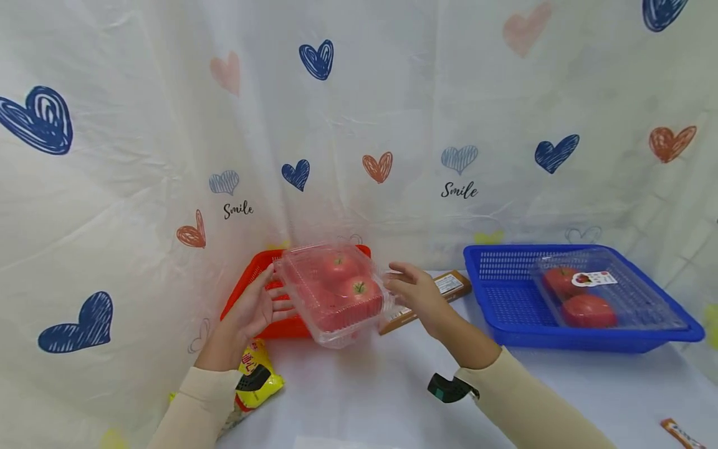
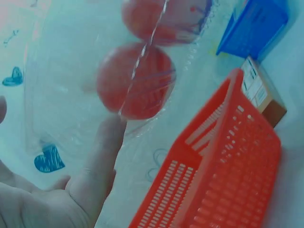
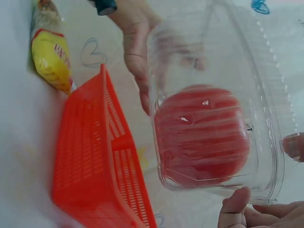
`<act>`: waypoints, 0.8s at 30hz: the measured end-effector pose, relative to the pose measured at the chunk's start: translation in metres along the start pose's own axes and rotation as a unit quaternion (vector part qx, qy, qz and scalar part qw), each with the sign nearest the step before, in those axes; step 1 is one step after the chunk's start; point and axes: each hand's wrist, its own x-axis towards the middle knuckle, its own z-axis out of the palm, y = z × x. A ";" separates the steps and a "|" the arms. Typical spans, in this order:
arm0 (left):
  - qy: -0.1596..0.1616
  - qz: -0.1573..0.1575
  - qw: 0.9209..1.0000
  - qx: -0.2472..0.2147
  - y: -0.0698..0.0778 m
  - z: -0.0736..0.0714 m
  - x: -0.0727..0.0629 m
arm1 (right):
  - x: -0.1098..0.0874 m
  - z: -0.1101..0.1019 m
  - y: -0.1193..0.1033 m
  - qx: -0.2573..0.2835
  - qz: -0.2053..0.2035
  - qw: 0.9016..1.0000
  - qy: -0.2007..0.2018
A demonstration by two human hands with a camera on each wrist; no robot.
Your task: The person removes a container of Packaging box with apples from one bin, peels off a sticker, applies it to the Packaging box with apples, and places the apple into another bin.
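A clear plastic clamshell box (image 1: 305, 265) with red tomatoes (image 1: 363, 292) inside is held up between both hands, tilted, in front of the red basket. My left hand (image 1: 257, 308) holds its left side, the thumb at the edge and the fingers spread along and under it. In the left wrist view one finger (image 2: 107, 142) reaches out straight against the plastic. With thumb and fingertips, my right hand (image 1: 417, 293) grips the right rim of the box; the right wrist view shows fingers (image 3: 235, 202) at that rim.
Behind the box stands a red plastic basket (image 1: 247, 290). A blue basket (image 1: 493, 302) at the right holds another clear box of tomatoes (image 1: 589, 310). A brown-and-white carton (image 1: 451, 285), a yellow packet (image 1: 263, 380) and a small wrapped stick (image 1: 681, 432) lie on the white table.
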 end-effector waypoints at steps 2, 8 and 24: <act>-0.020 -0.007 1.000 -0.007 -0.005 0.004 -0.011 | -0.011 -0.008 0.002 0.015 0.008 1.000 -0.013; -0.158 -0.034 0.983 -0.081 -0.024 0.016 -0.030 | -0.035 -0.033 0.004 0.057 0.015 0.997 -0.059; -0.227 -0.085 0.962 -0.129 -0.073 0.052 -0.046 | -0.060 -0.085 0.028 0.122 -0.058 0.978 -0.158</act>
